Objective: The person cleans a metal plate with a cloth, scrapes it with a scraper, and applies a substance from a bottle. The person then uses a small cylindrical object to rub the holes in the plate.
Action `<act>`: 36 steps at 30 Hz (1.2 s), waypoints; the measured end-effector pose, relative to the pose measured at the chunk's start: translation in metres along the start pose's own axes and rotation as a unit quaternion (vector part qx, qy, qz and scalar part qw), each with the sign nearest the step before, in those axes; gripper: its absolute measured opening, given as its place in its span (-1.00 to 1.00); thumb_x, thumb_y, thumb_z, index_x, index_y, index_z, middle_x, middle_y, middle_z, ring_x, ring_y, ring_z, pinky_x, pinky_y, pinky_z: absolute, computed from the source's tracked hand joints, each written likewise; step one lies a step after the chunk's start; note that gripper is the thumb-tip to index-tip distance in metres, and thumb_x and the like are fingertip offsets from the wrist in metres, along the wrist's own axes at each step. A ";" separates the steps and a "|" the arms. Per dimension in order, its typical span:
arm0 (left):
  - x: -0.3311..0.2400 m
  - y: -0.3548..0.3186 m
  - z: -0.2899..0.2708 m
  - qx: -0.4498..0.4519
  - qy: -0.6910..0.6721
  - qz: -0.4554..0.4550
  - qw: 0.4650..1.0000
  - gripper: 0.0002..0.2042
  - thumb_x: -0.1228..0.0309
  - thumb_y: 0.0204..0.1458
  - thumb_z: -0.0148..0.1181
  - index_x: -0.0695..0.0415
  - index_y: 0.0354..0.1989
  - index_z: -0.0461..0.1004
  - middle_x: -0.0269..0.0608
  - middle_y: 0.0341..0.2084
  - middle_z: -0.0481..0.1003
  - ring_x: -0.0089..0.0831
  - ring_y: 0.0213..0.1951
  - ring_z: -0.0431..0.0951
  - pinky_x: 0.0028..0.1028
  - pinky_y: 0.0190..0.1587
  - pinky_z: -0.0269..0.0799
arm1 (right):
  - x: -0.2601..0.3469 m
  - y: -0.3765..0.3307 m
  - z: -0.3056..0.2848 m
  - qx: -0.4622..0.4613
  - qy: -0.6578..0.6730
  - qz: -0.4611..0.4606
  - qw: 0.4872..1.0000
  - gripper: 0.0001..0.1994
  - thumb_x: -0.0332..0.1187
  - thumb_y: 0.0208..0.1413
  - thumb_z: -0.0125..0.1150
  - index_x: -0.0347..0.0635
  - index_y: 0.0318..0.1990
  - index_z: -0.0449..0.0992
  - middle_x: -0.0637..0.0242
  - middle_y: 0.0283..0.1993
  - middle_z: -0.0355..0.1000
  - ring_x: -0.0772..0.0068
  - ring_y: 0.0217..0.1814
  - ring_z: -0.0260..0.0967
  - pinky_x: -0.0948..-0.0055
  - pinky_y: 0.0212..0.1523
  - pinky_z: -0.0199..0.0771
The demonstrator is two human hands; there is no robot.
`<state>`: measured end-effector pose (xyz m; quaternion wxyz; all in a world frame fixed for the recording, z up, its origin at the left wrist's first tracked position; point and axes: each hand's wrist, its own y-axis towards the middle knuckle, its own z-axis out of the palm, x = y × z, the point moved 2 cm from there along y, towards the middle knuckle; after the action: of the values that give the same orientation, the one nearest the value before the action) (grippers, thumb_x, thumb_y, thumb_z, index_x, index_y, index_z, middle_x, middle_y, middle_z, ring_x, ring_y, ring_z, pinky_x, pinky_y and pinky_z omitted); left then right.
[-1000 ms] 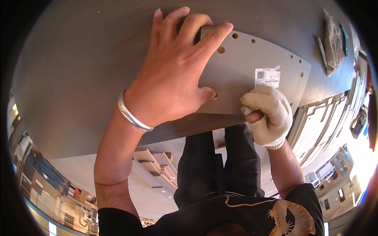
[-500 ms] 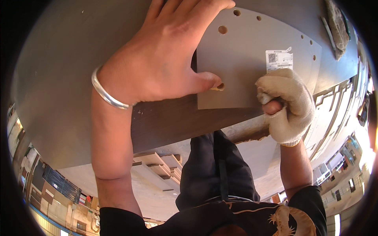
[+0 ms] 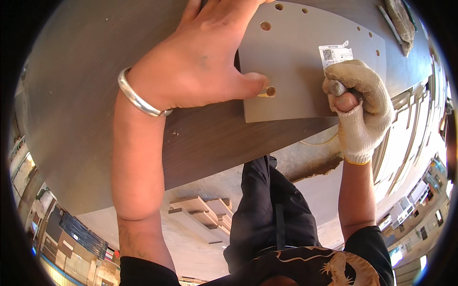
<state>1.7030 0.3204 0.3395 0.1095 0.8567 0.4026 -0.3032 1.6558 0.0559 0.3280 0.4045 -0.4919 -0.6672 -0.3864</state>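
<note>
On my feed the left hand is bare and spread across the left edge of a grey panel, thumb lying just beside a drilled hole; I read it as steadying by contact, not grasping. The right hand, in a white glove, is curled with its thumb against the fingers, over the panel's near side by the label; I can't tell whether it pinches anything. The panel lies flat on the dark table. My main worry is a pull from the right while the left presses lightly: the panel could swivel or slide off the near side, since the strip of tabletop there tapers to almost nothing by the glove. The thumb could also catch in the hole if the panel shifted, or its edge could scrape that bare skin. The glove might snag the label's border. Toward me the table ends in a slanting edge, with the legs right beyond it and loose boards below. Leftward I have the widest stretch of tabletop; to the far right, a rag limits sliding that way.
</note>
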 end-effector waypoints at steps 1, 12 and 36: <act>0.001 0.000 0.000 0.008 0.002 -0.013 1.000 0.03 0.09 0.06 0.49 0.28 0.54 -0.05 0.31 0.52 0.04 0.44 0.62 -0.23 0.31 0.60 -0.42 | 0.001 0.000 -0.001 0.000 -0.007 -0.005 1.000 -0.70 -0.35 0.15 0.41 -0.33 -0.02 0.69 0.31 -0.21 0.62 0.56 -0.25 0.49 0.57 -0.17 0.45; 0.020 0.005 0.023 -0.024 0.030 0.003 0.999 0.07 -0.05 0.08 0.47 0.31 0.54 -0.06 0.31 0.55 -0.02 0.37 0.63 -0.25 0.27 0.62 -0.45 | 0.020 0.010 0.008 0.032 -0.054 0.096 0.993 -0.71 -0.65 0.08 0.25 -0.29 -0.04 0.68 0.28 -0.23 0.66 0.46 -0.19 0.59 0.48 -0.08 0.58; 0.031 0.011 0.044 -0.113 0.011 0.046 0.992 -0.12 0.14 0.17 0.36 0.40 0.52 0.07 0.33 0.55 0.08 0.29 0.63 -0.14 0.27 0.62 -0.38 | 0.054 0.001 0.037 0.159 -0.257 0.103 0.947 -0.71 -0.56 0.02 0.40 -0.09 -0.07 0.69 0.27 -0.22 0.56 0.16 -0.29 0.62 0.28 -0.23 0.60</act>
<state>1.7073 0.3131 0.2849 0.2152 0.8595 0.3959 -0.2411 1.6409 0.1087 0.3635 0.3299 -0.5700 -0.7469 -0.0913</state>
